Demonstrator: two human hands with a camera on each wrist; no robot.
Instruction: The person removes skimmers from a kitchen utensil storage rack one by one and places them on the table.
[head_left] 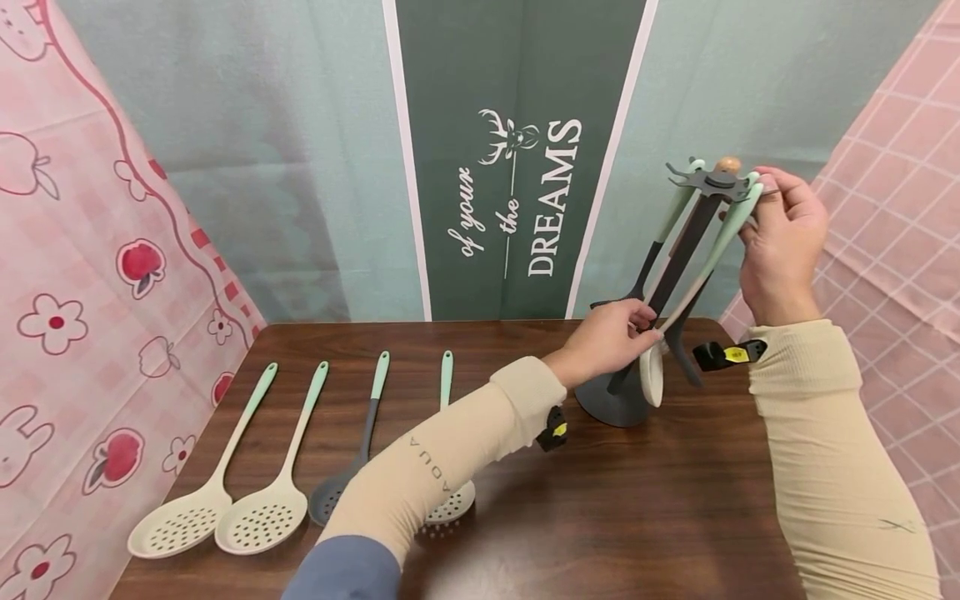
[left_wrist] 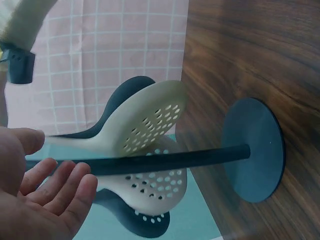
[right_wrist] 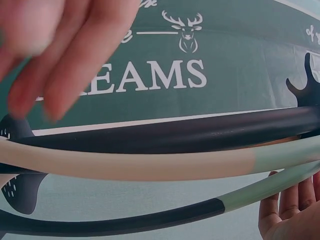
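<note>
Head view first: the dark utensil stand (head_left: pixel 686 250) is on the right of the wood table (head_left: pixel 585 517), and the right hand (head_left: pixel 787 229) is up at its hooks, fingers curled, seemingly pinching the end of a mint handle (head_left: pixel 738 221). The left hand (head_left: pixel 609 337) is lower, just beside the shaft of the near cream skimmer (head_left: pixel 652 379); can't tell if the thumb touches it. Over on the left, four more utensils lie in a row: a leftmost cream skimmer (head_left: pixel 183 525), a second cream skimmer (head_left: pixel 262 521), a dark slotted spoon (head_left: pixel 322 498) and a cream slotted utensil (head_left: pixel 459 500), those last two partly behind the left sleeve (head_left: pixel 450 450). Left wrist view: that hand's fingers look loose, not wrapped round anything, and four heads sit around the post, two cream and two dark. So I'd call it about halfway, four at the stand and four on the table, though which way it's going is anyone's guess. Right wrist view: the right fingers come up behind the handles near the top, but the very ends run out of frame, so no clue whether the pinched one is seated on its hook.
</note>
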